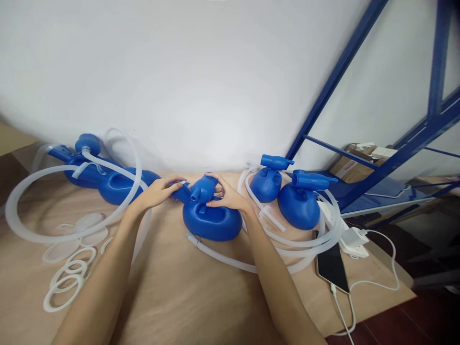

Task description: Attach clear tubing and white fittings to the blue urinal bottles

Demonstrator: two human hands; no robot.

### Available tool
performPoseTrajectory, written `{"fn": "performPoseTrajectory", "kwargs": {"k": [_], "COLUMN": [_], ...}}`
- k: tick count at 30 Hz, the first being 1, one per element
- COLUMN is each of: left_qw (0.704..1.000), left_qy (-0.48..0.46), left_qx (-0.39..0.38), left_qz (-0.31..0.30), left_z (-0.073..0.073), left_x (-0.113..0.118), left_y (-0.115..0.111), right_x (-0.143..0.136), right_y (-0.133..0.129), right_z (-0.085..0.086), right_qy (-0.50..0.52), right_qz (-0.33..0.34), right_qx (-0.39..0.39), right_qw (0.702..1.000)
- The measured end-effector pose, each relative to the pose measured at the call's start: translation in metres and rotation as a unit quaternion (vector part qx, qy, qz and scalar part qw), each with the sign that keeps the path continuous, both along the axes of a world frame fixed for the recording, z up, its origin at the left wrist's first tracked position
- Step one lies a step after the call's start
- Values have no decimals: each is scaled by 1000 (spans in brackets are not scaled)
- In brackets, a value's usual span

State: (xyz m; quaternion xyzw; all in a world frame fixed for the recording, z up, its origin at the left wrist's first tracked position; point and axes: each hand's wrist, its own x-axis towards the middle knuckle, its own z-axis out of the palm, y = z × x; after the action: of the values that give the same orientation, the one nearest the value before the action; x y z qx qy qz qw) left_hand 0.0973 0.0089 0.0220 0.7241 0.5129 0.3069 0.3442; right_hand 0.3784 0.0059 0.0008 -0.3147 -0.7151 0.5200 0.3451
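Observation:
A blue plastic urinal bottle (212,224) lies on its side on the table in front of me. My left hand (163,189) has its fingers closed around the bottle's neck (183,192), on the left. On top of the bottle rests a blue rounded spout piece (204,189) with a short open tube end pointing toward me. My right hand (229,195) grips this piece from the right, thumb in front and fingers behind. Where the piece meets the bottle is partly hidden by my fingers.
Two blue bottles with spout pieces (268,184) stand at the right, circled by a clear hose (233,261). More blue bottles (120,186) and a looped hose (14,211) lie left, near white rings (63,292). A phone (332,263) and power strip (354,244) sit right.

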Motion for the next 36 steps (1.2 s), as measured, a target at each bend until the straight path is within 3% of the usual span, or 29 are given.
{"fn": "performPoseTrajectory", "kwargs": {"k": [6,11,14,18,23,27,31,36], "left_qw": [999,995,992,988,981,967,963,972], "left_qy": [30,87,84,52,12,0,-33,-94], "left_qx": [-12,44,90,144,195,255,263,212], "left_qz": [-24,-23,-39,-30,-20,-26,-46,-46], "left_z": [9,16,6,-19,-43,-50,-51,-51], "left_x": [-11,-12,2,25,29,26,25,25], "left_y": [-7,-12,-15,-18,-21,-20,-19,-22], "right_x": [4,1,2,4,0,-4,-6,-1], "right_y": [8,6,5,8,6,2,-1,-3], "right_z": [-6,-7,-7,-9,-6,-4,-6,-11], "right_qy": [-60,-83,-89,-90,-113,-126,-110,-128], "right_qz": [-34,-41,-34,-26,-49,-87,-87,-118], "right_qx": [73,105,113,126,151,152,149,277], "right_qw": [995,990,989,988,981,976,979,945]}}
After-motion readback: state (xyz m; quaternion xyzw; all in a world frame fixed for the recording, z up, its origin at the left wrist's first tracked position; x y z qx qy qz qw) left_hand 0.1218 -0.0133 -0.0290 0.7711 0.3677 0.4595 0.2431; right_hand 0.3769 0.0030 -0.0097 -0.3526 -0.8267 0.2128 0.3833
